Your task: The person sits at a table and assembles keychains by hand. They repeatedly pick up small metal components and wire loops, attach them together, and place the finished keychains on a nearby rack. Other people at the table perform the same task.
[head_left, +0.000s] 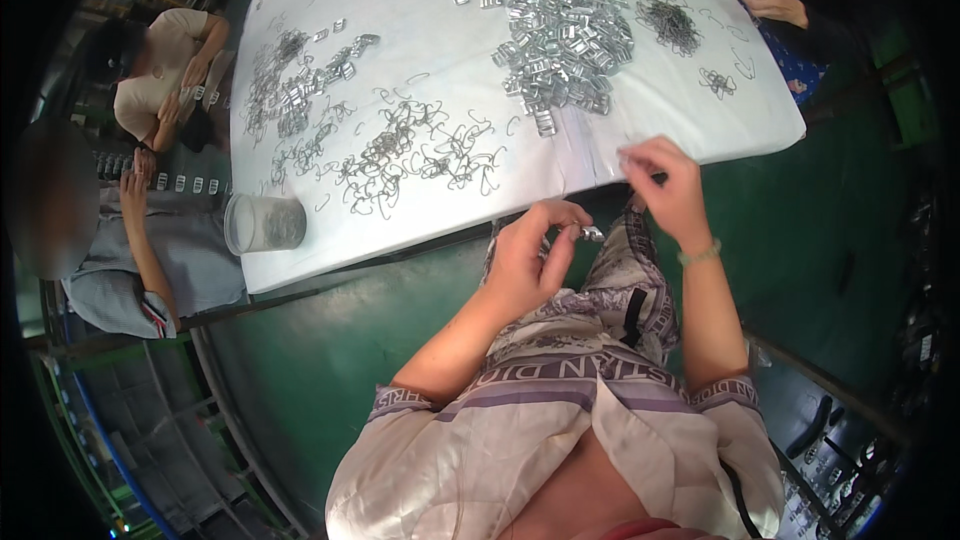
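Observation:
In front of my lap, just off the table's near edge, my left hand (pixel 535 252) pinches a small shiny metal buckle (pixel 593 234) between thumb and fingers. My right hand (pixel 668 188) is raised by the edge of the table, to the right of the left hand and apart from it. Its thumb and forefinger come together in a pinch; anything between them is too small or blurred to make out. Beyond my hands lies a heap of silver metal buckles (pixel 565 45). A spread of thin bent wire hooks (pixel 410 152) lies to its left.
The white-covered table (pixel 400 250) also carries a clear plastic cup (pixel 265 224) at its left corner. More wire hooks (pixel 670 25) lie right of the heap. Co-workers' hands (pixel 770 0) show at the far right, others (pixel 135 190) at the left beside rows of buckles.

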Available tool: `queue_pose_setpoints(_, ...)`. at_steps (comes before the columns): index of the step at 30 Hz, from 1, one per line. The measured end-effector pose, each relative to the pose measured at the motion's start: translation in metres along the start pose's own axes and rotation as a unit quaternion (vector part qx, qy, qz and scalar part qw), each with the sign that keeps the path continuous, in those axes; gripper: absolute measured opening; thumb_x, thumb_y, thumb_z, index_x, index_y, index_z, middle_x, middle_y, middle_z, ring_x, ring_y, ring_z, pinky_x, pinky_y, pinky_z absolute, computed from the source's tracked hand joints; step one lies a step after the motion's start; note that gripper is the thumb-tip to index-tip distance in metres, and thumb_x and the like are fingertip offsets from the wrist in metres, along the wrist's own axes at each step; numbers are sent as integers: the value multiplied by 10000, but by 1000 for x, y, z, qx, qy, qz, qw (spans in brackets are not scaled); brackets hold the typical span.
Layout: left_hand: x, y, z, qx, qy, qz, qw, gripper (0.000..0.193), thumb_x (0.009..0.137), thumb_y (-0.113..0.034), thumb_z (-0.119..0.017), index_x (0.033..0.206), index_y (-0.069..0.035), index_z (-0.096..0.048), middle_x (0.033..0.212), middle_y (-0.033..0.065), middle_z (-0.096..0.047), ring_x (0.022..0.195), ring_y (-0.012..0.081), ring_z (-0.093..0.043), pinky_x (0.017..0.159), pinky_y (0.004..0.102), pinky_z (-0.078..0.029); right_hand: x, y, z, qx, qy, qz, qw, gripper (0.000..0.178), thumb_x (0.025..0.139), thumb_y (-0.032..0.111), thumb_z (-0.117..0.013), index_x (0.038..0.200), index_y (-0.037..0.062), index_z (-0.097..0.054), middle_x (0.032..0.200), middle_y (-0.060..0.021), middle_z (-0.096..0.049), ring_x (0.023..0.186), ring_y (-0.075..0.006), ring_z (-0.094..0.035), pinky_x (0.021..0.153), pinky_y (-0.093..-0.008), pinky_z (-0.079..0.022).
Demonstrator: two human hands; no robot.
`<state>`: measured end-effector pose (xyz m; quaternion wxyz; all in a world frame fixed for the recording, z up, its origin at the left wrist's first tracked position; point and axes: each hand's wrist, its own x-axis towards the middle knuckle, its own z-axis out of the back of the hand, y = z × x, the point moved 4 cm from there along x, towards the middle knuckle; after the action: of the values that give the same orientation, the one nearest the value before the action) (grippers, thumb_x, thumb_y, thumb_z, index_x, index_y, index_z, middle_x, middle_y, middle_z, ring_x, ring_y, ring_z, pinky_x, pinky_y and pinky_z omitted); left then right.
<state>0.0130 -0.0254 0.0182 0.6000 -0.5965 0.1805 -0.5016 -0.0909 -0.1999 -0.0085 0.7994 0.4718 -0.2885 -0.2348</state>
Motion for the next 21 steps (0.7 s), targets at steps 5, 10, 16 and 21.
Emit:
queue_pose_setpoints(5, -2, 1, 1, 7, 15, 45, 999, 77, 863, 57, -510, 919, 3, -506, 895, 121, -646, 771, 126, -577, 724, 246, -466, 54, -61, -31, -241, -68, 74, 965, 306, 723, 136, -740, 989, 3, -674, 832, -118, -585, 768, -274, -581, 697, -357, -481)
queue_pose_setpoints(10, -4, 4, 8, 23, -20, 27, 999, 130, 822, 68, -525, 929, -1, -506, 867, 121, -637, 673, 184, -583, 634, 263, -466, 76, -84, -41, -281, -79, 53, 955, 269, 695, 166, -755, 879, -19, -694, 788, -132, -601, 743, -297, -597, 684, -407, -479)
queue_pose_setpoints(16, -1, 9, 6, 12, -17, 57, 998, 86, 852, 44, -522, 930, 7, -520, 866, 106, -649, 727, 137, -595, 676, 246, -471, 72, -78, -7, -105, -145, -105, 978, 148, 799, 125, -680, 767, -18, -701, 750, -127, -676, 600, -202, -635, 572, -351, -485)
queue_pose_setpoints(21, 5, 11, -3, 11, -17, 64, 998, 61, 866, 21, -532, 927, 11, -535, 852, 88, -658, 738, 108, -603, 672, 243, -480, 53, -71, -2, 178, -121, -263, 941, 205, 841, 133, -681, 876, -68, -668, 744, -85, -664, 621, -114, -600, 557, -228, -459)
